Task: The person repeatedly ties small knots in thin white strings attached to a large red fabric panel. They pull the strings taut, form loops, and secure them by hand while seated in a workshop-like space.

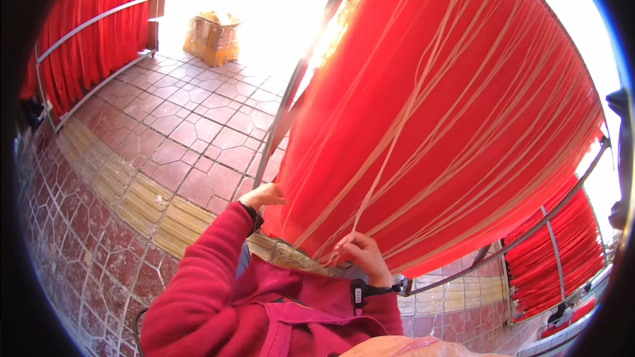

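A wide sheet of red cloth [370, 132] hangs in front of me in a dark metal frame, with many pale loose strands running down its face. My right hand [364, 254] is closed in a pinch near the cloth's lower edge, on a pale strand [390, 145] that stretches taut up the sheet. At the cloth's lower left side is my left hand [264, 196], its fingers curled together. Whatever those fingers may hold is too small or hidden to make out. Ends of strands gather in a loose tangle [291, 253] along the bottom edge between my hands.
The dark frame bar [281, 112] rises close beside my left hand. More red material hangs on a rack [96, 26] at far left and another rack [552, 251] at right. A cardboard box [211, 38] stands on the paved floor [192, 112], which has a yellow ribbed strip.
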Demonstrator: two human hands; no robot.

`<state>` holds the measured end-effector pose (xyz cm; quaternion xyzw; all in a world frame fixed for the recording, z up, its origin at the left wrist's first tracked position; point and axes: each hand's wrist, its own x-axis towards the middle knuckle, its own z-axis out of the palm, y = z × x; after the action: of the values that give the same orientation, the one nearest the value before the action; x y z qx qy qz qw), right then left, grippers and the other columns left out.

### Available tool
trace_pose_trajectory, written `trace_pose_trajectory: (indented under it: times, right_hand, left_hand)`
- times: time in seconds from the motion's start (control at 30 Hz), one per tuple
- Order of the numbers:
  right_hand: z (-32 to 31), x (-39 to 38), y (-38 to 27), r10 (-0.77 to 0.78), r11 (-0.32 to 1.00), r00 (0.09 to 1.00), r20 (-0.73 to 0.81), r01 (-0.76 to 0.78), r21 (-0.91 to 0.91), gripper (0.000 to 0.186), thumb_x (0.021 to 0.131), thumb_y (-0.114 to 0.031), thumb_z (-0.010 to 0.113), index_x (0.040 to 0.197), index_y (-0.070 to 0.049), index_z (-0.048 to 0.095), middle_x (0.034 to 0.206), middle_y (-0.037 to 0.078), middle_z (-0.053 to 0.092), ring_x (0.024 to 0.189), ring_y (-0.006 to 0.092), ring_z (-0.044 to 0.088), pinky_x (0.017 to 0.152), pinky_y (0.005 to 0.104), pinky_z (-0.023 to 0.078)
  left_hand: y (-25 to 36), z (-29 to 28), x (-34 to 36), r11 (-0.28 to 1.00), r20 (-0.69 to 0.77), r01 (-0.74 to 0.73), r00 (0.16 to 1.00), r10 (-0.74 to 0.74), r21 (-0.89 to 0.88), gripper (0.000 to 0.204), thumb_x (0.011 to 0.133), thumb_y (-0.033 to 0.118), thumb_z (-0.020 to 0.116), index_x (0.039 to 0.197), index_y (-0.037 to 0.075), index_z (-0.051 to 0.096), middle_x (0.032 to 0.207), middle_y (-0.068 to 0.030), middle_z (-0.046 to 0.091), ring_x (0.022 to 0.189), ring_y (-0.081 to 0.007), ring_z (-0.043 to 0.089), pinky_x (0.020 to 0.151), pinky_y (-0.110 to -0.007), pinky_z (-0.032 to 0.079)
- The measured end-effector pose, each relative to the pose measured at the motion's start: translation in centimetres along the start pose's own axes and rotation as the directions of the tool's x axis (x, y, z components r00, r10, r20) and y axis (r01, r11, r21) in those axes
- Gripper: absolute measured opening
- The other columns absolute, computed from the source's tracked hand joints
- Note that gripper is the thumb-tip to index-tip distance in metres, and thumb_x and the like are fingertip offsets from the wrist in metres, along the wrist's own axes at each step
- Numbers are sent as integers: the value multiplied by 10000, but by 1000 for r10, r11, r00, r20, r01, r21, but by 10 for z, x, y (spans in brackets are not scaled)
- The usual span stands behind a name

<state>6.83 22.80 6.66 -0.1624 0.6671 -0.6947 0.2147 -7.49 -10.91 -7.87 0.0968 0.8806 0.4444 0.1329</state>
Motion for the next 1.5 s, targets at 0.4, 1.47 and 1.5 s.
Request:
trace_pose_trajectory:
  times: [0.4, 1.47, 1.5]
  right_hand:
    - [1, 17, 8, -13, 996, 1000, -8, 12, -92, 95, 929, -98, 612, 946, -17, 659, 936, 35, 675, 922, 107, 619, 844, 257, 484]
    - [-1, 44, 12, -385, 901, 909, -160, 332, -278, 60, 884, -57, 635, 908, -39, 688, 974, 9, 576, 1004, 123, 547, 881, 276, 428]
    - [-2, 47, 9, -398, 916, 886, -236, 368, -162, 58, 885, -64, 632, 898, -43, 685, 984, 5, 575, 1023, 125, 539, 900, 284, 419]
  left_hand:
    - [103, -96, -61, 847, -147, -165, 951, 273, 505, 324, 799, 346, 671, 737, 29, 680, 647, -160, 630, 648, -325, 633, 583, -404, 502]
    - [472, -241, 38, 512, -621, -852, 463, 632, -113, 193, 912, 214, 621, 842, 38, 661, 655, -35, 631, 509, -100, 566, 432, -232, 453]
    - [465, -238, 33, 521, -612, -845, 475, 632, -118, 195, 917, 224, 620, 862, 41, 659, 666, -29, 633, 523, -97, 569, 437, -230, 455]
